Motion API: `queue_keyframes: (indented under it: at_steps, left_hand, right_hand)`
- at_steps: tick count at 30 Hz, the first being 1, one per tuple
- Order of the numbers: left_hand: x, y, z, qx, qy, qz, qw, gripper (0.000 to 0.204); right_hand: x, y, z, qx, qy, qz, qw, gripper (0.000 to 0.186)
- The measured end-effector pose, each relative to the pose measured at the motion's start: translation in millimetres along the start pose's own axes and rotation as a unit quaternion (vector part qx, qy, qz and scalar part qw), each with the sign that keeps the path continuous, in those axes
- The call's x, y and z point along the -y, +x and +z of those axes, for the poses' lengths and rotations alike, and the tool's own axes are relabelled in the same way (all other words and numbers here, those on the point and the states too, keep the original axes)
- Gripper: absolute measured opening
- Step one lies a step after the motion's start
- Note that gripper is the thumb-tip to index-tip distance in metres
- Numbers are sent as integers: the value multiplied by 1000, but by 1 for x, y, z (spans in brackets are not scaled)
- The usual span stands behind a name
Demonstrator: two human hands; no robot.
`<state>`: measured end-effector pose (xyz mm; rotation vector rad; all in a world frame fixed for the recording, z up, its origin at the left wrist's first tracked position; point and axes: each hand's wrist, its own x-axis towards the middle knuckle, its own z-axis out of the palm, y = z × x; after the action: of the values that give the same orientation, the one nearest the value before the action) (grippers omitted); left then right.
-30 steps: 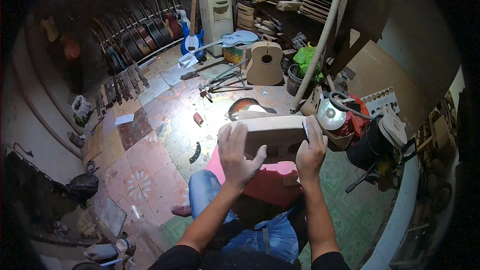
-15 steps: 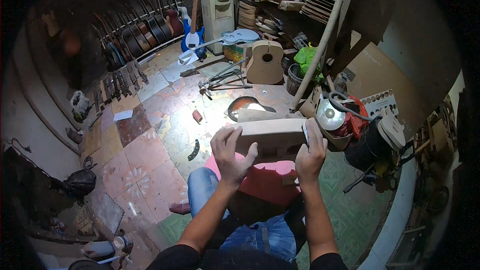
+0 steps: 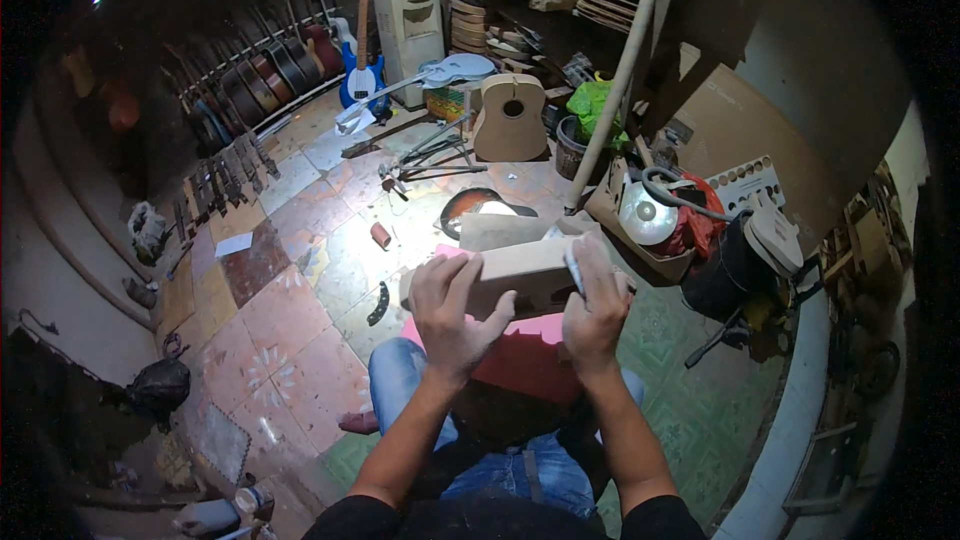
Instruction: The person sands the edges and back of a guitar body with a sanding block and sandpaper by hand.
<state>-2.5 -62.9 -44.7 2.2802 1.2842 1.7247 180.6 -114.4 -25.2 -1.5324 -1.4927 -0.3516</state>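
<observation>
- Fingers of the left hand [image 3: 450, 315] bend over the top edge of a wooden piece [image 3: 500, 278] near its left end, the thumb spread away from them; whether they grip or merely steady it, I cannot tell.
- Fingers of the right hand [image 3: 597, 315] are closed over a thin pale sheet [image 3: 574, 266], which lies against the wooden piece near its right end.
- The wooden piece stands on edge in front of the person's lap, between the two hands, its pale narrow edge upward and its darker face toward the person.
- A pink piece [image 3: 530, 355] shows below it, just above the blue jeans [image 3: 398, 380].
- Beyond the wooden piece, a grey board [image 3: 510, 231] lies near a dark sunburst body [image 3: 461, 206] on the tiled floor [image 3: 285, 310].
- Left of the left hand are a curved black piece [image 3: 378, 304] and, farther off, a small reddish cylinder [image 3: 380, 235].
- Farther back stand an unfinished guitar body [image 3: 510, 128] with a round hole and a blue bass [image 3: 361, 85].
- To the right, a black bucket [image 3: 715, 265] stands near a red bag [image 3: 706, 227].
</observation>
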Motion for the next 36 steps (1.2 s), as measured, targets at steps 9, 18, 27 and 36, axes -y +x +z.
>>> queue_keyframes:
  at_steps: [9, 18, 27, 36]
  left_hand:
    - [-23, 41, -25, 256, -80, -30, 963, 56]
    - [-26, 17, -46, 234, -18, -41, 971, 48]
    - [-2, 3, -77, 281, -86, -132, 947, 53]
    - [0, -8, -77, 275, -131, -205, 930, 55]
  right_hand:
    - [21, -19, -5, 2, 58, -1, 998, 59]
    - [-9, -76, 28, -19, 158, 189, 969, 49]
    - [-57, -96, 50, 259, -10, 223, 940, 45]
    - [33, -55, -19, 81, 258, 6, 963, 57]
